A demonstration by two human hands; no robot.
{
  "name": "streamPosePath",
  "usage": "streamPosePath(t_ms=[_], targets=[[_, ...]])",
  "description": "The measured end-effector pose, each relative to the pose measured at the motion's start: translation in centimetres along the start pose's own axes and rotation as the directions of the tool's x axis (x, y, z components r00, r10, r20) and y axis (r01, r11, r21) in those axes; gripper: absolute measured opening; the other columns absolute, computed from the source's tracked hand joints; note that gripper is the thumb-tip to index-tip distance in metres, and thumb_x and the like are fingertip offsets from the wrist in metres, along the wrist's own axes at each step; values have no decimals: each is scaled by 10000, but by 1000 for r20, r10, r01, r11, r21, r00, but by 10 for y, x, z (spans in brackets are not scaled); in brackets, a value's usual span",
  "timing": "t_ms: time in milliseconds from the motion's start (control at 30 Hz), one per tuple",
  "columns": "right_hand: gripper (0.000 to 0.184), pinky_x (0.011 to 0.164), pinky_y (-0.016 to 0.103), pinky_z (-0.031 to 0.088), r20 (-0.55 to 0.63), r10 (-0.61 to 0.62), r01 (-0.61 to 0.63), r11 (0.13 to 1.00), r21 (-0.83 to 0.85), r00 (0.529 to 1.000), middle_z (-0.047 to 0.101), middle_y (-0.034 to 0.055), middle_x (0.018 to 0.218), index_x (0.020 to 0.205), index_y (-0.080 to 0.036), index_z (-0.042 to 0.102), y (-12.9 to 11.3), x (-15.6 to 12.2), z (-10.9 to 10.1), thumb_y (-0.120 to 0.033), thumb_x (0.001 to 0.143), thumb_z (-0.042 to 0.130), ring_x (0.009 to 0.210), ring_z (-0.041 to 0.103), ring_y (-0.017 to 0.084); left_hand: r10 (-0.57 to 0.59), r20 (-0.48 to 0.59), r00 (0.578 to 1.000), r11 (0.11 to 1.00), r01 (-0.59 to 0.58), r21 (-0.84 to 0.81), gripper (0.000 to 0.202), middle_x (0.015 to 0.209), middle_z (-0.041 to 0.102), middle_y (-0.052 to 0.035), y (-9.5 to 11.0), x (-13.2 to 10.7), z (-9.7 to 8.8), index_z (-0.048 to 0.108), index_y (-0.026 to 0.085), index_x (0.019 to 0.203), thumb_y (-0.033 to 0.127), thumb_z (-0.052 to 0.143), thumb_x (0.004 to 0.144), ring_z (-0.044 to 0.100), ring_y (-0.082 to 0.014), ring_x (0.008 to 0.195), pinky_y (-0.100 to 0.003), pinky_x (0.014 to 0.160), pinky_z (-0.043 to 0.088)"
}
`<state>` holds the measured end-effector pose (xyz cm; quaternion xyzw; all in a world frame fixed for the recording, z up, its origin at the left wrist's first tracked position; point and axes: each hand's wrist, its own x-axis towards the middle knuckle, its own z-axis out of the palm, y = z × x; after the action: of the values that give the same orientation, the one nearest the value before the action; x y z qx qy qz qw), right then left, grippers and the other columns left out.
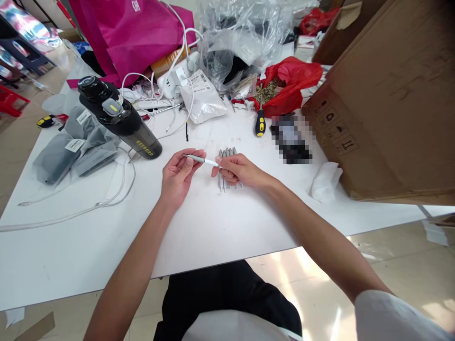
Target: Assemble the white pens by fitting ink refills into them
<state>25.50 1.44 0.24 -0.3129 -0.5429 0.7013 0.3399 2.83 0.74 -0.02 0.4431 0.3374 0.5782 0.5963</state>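
Between the two hands, a slim grey-and-white pen point(199, 159) hangs above the table point(213, 237), slanting slightly down to the right. The left hand point(177, 176) grips its grey end between thumb and fingers; the right hand point(245, 170) pinches the white end, so the hands stand apart, joined only by the pen. It looks nearly whole, though the right fingers hide its tip, and I cannot tell whether every part is fitted; handling of this one seems unfinished, since both hands are on it. Just behind and beneath the right hand lies a row of similar pens point(227, 152), side by side and partly covered; whether these are done or waiting does not show. Farther out, a black bottle point(122, 121) leans beyond the left hand, a screwdriver point(260, 125) lies beyond the right hand, and a large carton point(384, 104) stands well to its right.
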Motion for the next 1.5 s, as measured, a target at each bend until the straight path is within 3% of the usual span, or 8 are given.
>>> streamPosePath(t_ms=[200, 367, 533, 700, 933, 1100, 1333, 1500], targets=[[579, 458, 252, 273, -25, -76, 74, 995, -69, 997, 321, -110, 562, 918, -174, 757, 3, 1, 7, -741, 1030, 717, 496, 253, 83, 58, -150, 987, 997, -51, 50, 541, 819, 797, 1, -4, 2, -3, 643, 219, 870, 549, 1057, 759, 807, -174, 800, -296, 782, 648], [576, 466, 260, 234, -119, -152, 132, 978, -159, 981, 336, -105, 548, 944, -177, 780, 4, 0, 4, -743, 1027, 712, 493, 255, 87, -5, 10, 1000, 999, 5, 34, 614, 1360, 811, -78, -3, 2, -3, 752, 279, 1217, 514, 1073, 748, 795, -240, 1239, -339, 1009, 628], [603, 468, 270, 231, -100, -153, 132, 972, -195, 983, 347, -102, 553, 950, -173, 794, 4, 0, 5, -767, 1014, 708, 491, 269, 91, 9, -83, 997, 999, -5, 48, 483, 954, 835, -31, -2, 3, -6, 839, 238, 1090, 487, 1076, 750, 775, -146, 839, -265, 792, 601], [608, 476, 279, 229, -112, -144, 119, 972, -205, 983, 342, -104, 555, 963, -177, 791, 6, 1, 5, -776, 1015, 697, 491, 265, 94, -17, 18, 1000, 1000, 17, -19, 580, 1242, 851, -59, 3, 1, -2, 851, 281, 1217, 437, 1100, 717, 798, -185, 1114, -277, 919, 632], [548, 557, 292, 293, -121, -235, 164, 891, -423, 965, 439, -77, 627, 1057, -182, 798, 2, -1, 4, -716, 1048, 674, 570, 358, 117, -38, -163, 986, 999, 41, 19, 474, 910, 834, -44, -3, 1, 0, 748, 204, 829, 522, 1080, 715, 767, -144, 813, -246, 719, 581], [404, 646, 297, 366, -105, -326, 212, 795, -568, 940, 691, -7, 802, 954, -207, 697, 1, -3, 4, -597, 1058, 713, 681, 500, 145, -76, -156, 985, 995, 85, 51, 576, 1063, 868, -104, -5, -2, 5, 601, 215, 835, 596, 1028, 766, 816, -196, 965, -264, 746, 585], [420, 583, 299, 374, -259, -316, 239, 927, -290, 913, 738, -8, 787, 1018, -248, 707, 1, 0, 10, -595, 904, 915, 607, 482, 141, -103, -135, 985, 991, 114, 75, 591, 1016, 864, -100, -2, -2, 4, 621, 212, 860, 624, 1028, 742, 838, -219, 925, -271, 719, 573], [515, 712, 286, 537, -494, -298, 373, 926, 58, 817, 689, -9, 882, 879, -247, 702, -4, 7, 15, -668, 782, 981, 782, 618, 148, -80, -19, 997, 971, 82, 224, 506, 830, 811, -67, 1, -7, 10, 722, 187, 811, 561, 1051, 727, 676, -130, 664, -267, 630, 520]])
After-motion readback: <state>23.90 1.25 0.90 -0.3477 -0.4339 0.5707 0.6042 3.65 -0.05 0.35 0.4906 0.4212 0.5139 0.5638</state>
